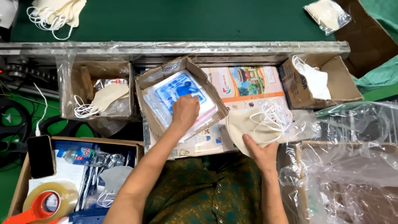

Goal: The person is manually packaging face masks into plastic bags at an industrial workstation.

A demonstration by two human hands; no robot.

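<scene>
Folded cream face masks (259, 126) lie in a small stack on the desk (244, 89) just in front of the person, their white ear loops spilling to the right; the right hand (260, 152) rests flat on the stack's near edge, fingers spread and thumb along the side, which seems to keep the pile square and from sliding. The left hand (185, 110) reaches forward into a tilted cardboard box (154, 114) and presses its fingertips, curled together, onto the top clear printed bag (182, 89) of the pile inside; whether it has pinched one up I cannot tell. That box leans toward the person, likely so the bags sit within easy reach. Left of it a second carton (68, 89) holds loose masks, and another at the right (344, 85) holds a white one. Nearer, a tape dispenser (41, 203) and a dark phone (40, 155) rest at the left, well apart from both hands.
</scene>
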